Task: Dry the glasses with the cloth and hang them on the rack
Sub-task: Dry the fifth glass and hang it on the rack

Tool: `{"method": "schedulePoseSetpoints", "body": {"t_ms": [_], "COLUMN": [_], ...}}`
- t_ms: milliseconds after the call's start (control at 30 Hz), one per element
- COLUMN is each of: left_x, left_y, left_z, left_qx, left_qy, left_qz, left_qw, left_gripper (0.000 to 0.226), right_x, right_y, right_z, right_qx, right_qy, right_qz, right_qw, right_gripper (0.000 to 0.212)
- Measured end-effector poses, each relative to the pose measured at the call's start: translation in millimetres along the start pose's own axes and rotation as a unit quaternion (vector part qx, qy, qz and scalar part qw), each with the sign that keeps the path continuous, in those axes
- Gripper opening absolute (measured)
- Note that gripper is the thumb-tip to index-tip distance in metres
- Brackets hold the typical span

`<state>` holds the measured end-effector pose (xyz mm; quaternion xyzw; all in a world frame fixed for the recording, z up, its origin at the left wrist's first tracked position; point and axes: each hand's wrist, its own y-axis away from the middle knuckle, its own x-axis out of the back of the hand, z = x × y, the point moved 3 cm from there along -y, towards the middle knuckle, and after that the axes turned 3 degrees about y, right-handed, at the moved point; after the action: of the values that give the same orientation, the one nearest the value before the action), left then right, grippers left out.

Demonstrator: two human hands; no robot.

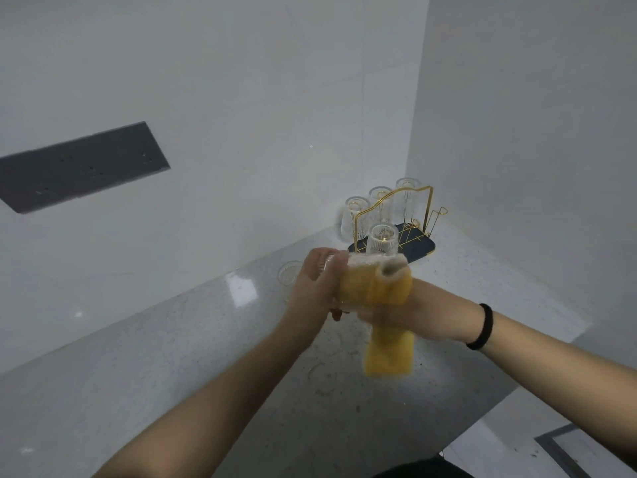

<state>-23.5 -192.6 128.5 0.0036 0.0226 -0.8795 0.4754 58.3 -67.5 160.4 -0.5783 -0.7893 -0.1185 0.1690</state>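
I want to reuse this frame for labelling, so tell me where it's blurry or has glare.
Head view: motion blur smears the yellow cloth and the right hand; the left hand is softer too. Bright glare patches sit on the countertop. The rack and its glasses stay fairly sharp. Wide-angle distortion tilts the walls.
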Motion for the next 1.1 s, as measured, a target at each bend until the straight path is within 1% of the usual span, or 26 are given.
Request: {"method": "schedulePoseSetpoints", "body": {"t_ms": [33,67,100,167,200,233,267,300,333,367,400,433,467,500,533,600,633,700,733,767,833,900,933,967,1033,1100], "left_x": [1.4,3.5,5.7,6.6,4.9,3.5,1.8,0.1,-1.9,-3.9,-5.7,-6.1,-5.4,-5.1,-2.8,-0.8,0.6,0.9,1.0,2.4,8.7,7.4,2.8,-1.5,-8.5,-9.5], "left_y": [-2.6,-4.1,-3.5,-2.9,-2.0,-1.0,0.9,3.0,4.8,5.1,4.3,3.2,1.0,-0.8,-0.9,1.8,5.6,9.8,8.8,5.7,-2.7,-8.7,-10.3,-11.3,-12.1,-8.7], "left_z": [2.6,4.0,4.3,2.2,0.6,-1.7,-3.4,-3.6,-4.3,-4.6,-4.3,-2.2,-2.5,-3.4,-3.5,-6.1,-8.6,-13.7,-16.5,-17.6,-12.1,0.4,4.6,5.1,-2.6,-6.3], "left_qx": [0.079,0.154,0.208,0.242,0.227,0.183,0.108,0.018,-0.058,-0.099,-0.104,-0.079,-0.031,0.032,0.100,0.240,0.296,0.346,0.340,0.307,0.174,0.049,0.026,0.021,0.053,0.106], "left_qy": [0.009,0.010,0.011,0.019,0.032,0.042,0.044,0.033,0.020,0.014,0.025,0.046,0.071,0.095,0.113,0.143,0.141,0.120,0.102,0.067,-0.072,-0.199,-0.225,-0.228,-0.165,-0.055], "left_qz": [-0.038,-0.081,-0.115,-0.142,-0.140,-0.125,-0.101,-0.077,-0.059,-0.048,-0.038,-0.031,-0.035,-0.050,-0.072,-0.117,-0.134,-0.170,-0.179,-0.181,-0.197,-0.248,-0.285,-0.315,-0.343,-0.328], "left_qw": [0.996,0.985,0.971,0.960,0.963,0.974,0.988,0.996,0.996,0.994,0.994,0.995,0.996,0.994,0.986,0.953,0.935,0.915,0.918,0.932,0.962,0.947,0.931,0.921,0.923,0.937], "left_gripper": [0.048,0.048,0.049,0.053,0.057,0.062,0.062,0.058,0.052,0.048,0.046,0.047,0.049,0.051,0.051,0.048,0.048,0.055,0.062,0.072,0.092,0.088,0.085,0.086,0.077,0.056], "right_x": [-3.7,-6.1,-7.8,-4.6,-0.1,6.5,14.1,20.8,24.3,24.8,24.1,22.2,19.0,14.2,8.2,-0.4,-4.4,-4.8,-0.9,5.4,19.1,25.9,27.3,27.3,27.9,33.1], "right_y": [0.9,0.5,0.7,1.2,0.9,0.3,-0.3,-0.1,0.3,-0.5,-0.4,-0.9,-0.4,0.5,1.6,3.3,4.1,5.1,4.4,2.4,-1.4,-4.0,-4.7,-5.9,-5.5,-6.9], "right_z": [6.2,13.5,17.8,15.8,12.5,8.0,3.2,-1.5,-4.0,-4.9,-4.9,-5.6,-5.0,-3.4,-0.5,7.0,10.4,10.7,9.5,8.3,7.4,6.9,5.6,4.5,1.7,6.2], "right_qx": [0.008,0.020,0.039,0.077,0.072,0.056,0.037,0.015,-0.002,-0.016,-0.024,-0.033,-0.037,-0.036,-0.030,-0.007,0.006,0.014,0.004,-0.007,-0.021,-0.029,-0.030,-0.030,-0.034,-0.027], "right_qy": [0.146,0.267,0.337,0.332,0.283,0.204,0.096,-0.034,-0.158,-0.243,-0.268,-0.238,-0.155,-0.043,0.081,0.276,0.322,0.339,0.329,0.307,0.250,0.217,0.209,0.197,0.163,0.148], "right_qz": [-0.009,-0.011,-0.003,0.022,0.024,0.034,0.044,0.049,0.048,0.040,0.027,0.017,0.009,-0.009,-0.033,-0.078,-0.094,-0.110,-0.111,-0.098,-0.072,-0.070,-0.076,-0.085,-0.082,-0.002], "right_qw": [0.989,0.963,0.941,0.940,0.956,0.977,0.994,0.998,0.986,0.969,0.963,0.971,0.987,0.998,0.996,0.958,0.942,0.934,0.938,0.947,0.965,0.973,0.974,0.976,0.983,0.989], "right_gripper": [0.022,0.032,0.039,0.040,0.036,0.030,0.024,0.021,0.021,0.023,0.026,0.031,0.035,0.037,0.038,0.041,0.044,0.044,0.042,0.038,0.031,0.019,0.015,0.018,0.020,0.020]}}
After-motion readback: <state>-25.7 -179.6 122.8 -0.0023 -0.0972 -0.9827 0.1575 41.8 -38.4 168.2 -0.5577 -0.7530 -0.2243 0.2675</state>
